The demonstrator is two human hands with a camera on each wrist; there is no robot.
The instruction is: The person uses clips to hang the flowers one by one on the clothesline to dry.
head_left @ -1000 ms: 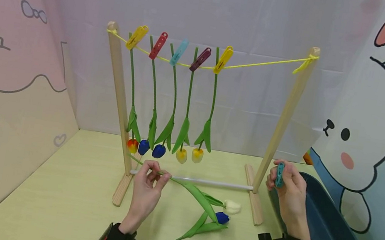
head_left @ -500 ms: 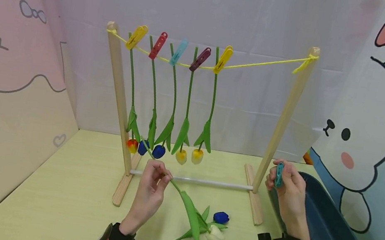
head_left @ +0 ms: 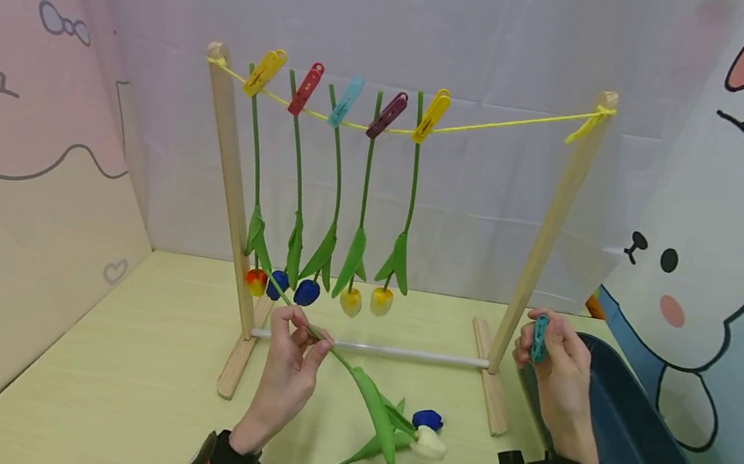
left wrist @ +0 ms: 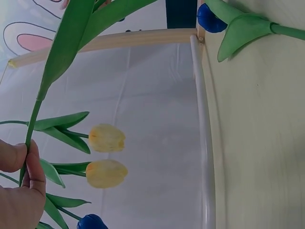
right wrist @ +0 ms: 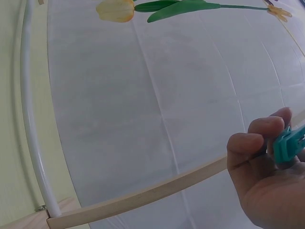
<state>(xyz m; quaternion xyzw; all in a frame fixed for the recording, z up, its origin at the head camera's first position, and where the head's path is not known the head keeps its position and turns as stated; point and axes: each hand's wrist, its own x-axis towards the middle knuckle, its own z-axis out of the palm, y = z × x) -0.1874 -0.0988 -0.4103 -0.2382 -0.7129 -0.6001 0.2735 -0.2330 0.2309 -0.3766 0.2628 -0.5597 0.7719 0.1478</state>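
My left hand (head_left: 288, 373) pinches the green stem of a white tulip (head_left: 429, 443), an artificial one, between thumb and fingers. Its leaves and bloom slant down to the right, and the stem's end points up left toward the hanging flowers. In the left wrist view the pinched stem (left wrist: 33, 119) runs up into a broad leaf. My right hand (head_left: 563, 376) holds a teal clothespin (head_left: 539, 338) in its curled fingers, beside the right post. On the table below lies a blue tulip (head_left: 427, 419), partly overlapped by the white one.
Several tulips hang upside down from a yellow string (head_left: 490, 130), each under a coloured clothespin such as the red one (head_left: 306, 89). Wooden posts (head_left: 551, 228) carry the string, with a white bar (head_left: 407, 354) low between them. A dark blue basin (head_left: 653, 463) stands at the right.
The white tulip's bloom has swung down toward me, then slightly back right, and its stem end has tilted upward. My right hand with the clothespin has stayed in place.
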